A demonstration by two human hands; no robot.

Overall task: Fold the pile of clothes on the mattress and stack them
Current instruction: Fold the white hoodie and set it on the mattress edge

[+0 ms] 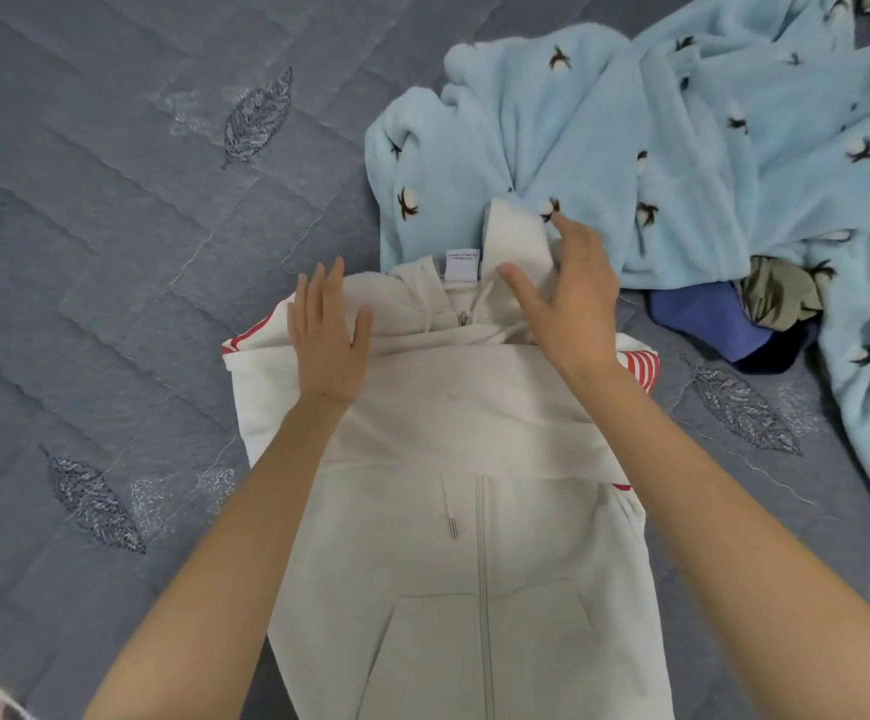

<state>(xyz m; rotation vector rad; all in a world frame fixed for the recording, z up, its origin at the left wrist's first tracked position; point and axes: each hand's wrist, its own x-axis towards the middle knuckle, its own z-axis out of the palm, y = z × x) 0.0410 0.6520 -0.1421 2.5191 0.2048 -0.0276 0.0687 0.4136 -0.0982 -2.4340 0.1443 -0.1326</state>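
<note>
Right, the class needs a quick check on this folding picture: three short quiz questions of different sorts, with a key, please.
1. True or false: the left hand and the right hand both rest on the cream hoodie.
2. Which garment lies just beyond the hoodie? A) a light blue fleece robe B) black jeans C) a yellow towel
3. Fill in: a red-striped cloth peeks out from ____ the hoodie.

Key: 1 true; 2 A; 3 under.
</note>
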